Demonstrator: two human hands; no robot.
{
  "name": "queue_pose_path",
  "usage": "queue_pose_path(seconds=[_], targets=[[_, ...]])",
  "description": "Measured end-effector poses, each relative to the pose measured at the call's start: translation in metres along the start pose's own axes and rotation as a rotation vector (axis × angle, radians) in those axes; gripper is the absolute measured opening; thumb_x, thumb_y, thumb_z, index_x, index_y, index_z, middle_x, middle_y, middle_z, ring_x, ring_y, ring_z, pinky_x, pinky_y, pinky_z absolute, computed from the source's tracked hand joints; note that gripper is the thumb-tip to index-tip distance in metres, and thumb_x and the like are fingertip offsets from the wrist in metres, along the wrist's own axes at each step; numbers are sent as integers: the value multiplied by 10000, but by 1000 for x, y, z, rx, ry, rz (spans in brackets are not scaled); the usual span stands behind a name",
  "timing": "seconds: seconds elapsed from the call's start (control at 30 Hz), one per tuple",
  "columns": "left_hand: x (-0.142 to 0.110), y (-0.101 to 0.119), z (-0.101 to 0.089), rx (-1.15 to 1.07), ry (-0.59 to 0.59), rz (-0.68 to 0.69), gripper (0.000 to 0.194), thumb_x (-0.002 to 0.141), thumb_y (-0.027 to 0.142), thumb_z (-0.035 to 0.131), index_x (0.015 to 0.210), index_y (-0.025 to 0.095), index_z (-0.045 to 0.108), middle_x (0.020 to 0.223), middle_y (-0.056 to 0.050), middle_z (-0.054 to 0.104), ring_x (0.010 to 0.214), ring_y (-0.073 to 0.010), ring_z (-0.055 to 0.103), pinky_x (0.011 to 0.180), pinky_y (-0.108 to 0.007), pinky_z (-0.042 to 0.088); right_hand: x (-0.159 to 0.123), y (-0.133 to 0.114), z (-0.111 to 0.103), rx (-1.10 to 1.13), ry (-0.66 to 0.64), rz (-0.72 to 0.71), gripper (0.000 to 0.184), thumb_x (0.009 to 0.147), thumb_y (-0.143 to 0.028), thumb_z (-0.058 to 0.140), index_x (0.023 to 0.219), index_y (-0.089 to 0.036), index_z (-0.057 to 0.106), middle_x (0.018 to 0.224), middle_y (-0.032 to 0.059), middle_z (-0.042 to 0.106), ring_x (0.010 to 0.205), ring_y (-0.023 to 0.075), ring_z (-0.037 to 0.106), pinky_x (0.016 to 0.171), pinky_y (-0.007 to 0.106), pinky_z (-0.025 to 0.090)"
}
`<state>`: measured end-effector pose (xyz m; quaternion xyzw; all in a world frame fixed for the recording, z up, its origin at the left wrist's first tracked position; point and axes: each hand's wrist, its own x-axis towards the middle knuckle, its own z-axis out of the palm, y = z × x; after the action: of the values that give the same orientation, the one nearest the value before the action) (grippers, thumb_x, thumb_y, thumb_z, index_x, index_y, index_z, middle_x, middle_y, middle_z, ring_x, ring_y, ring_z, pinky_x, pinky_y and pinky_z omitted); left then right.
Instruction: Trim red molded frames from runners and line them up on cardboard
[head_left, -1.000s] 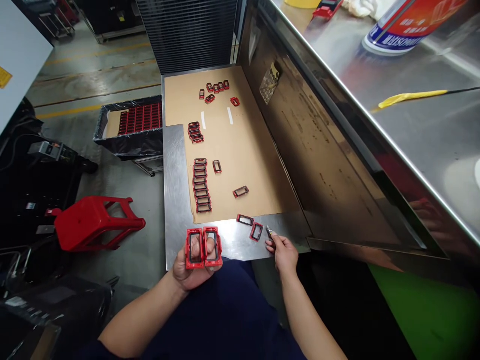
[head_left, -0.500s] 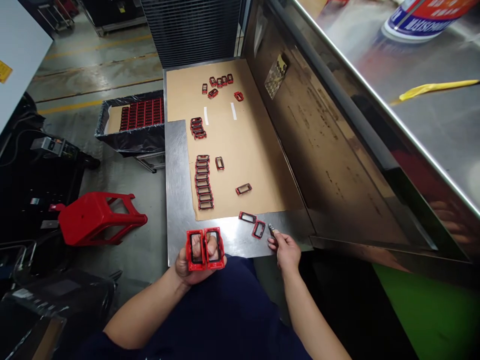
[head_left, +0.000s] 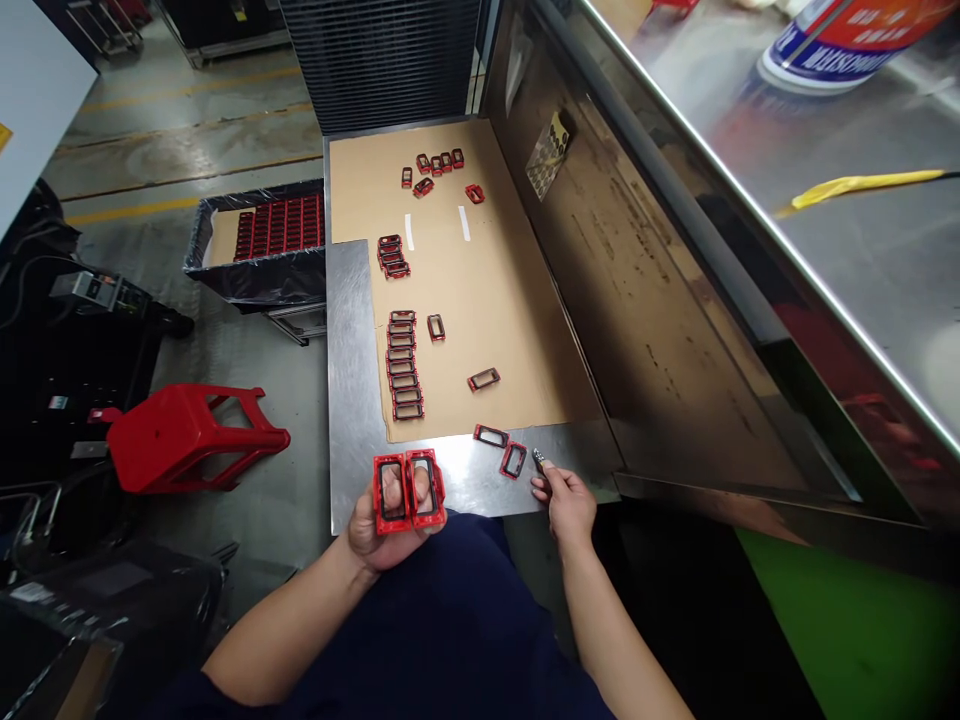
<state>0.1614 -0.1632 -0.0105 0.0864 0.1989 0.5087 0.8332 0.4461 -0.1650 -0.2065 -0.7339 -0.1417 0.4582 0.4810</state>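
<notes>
My left hand (head_left: 375, 535) holds a pair of red rectangular frames with dark inner edges, the left frame (head_left: 391, 494) and the right frame (head_left: 425, 488) side by side, its fingers showing through their openings. My right hand (head_left: 568, 503) pinches a small metal-tipped tool (head_left: 538, 459) at the front of the steel table (head_left: 352, 400). Just beyond that tip, a red frame (head_left: 514, 461) and another red frame (head_left: 490, 436) lie on the steel. Further up, several similar frames lie in rows and small groups on a cardboard sheet (head_left: 495, 300).
To the left, a black-lined crate (head_left: 202, 270) holds neat rows of red frames. A red plastic stool (head_left: 180, 437) lies on its side on the floor. To the right, a raised steel surface carries a spray can (head_left: 832, 50) and a yellow strip (head_left: 862, 185).
The whole scene sits slightly higher in view than a second ago, from head movement. Both hands hold the same things, and the frames on the table have not moved.
</notes>
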Motion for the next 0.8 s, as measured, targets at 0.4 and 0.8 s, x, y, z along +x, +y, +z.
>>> queue_pose_path(seconds=[0.4, 0.8], targets=[[0, 0, 4, 133, -3, 23, 265, 788, 396, 766, 776, 150, 667, 718, -17, 531, 570, -96, 462, 532, -245, 412, 1, 2, 0, -2, 5, -7, 678, 519, -679, 889, 813, -115, 655, 782, 68, 655, 697, 192, 677, 487, 169, 573], [-2, 3, 1, -175, 62, 8, 359, 673, 381, 870, 816, 178, 610, 679, 36, 476, 552, -70, 371, 526, -207, 387, -2, -2, 1, -23, -5, -16, 694, 522, -703, 878, 810, -109, 661, 827, 81, 665, 702, 189, 679, 494, 168, 578]])
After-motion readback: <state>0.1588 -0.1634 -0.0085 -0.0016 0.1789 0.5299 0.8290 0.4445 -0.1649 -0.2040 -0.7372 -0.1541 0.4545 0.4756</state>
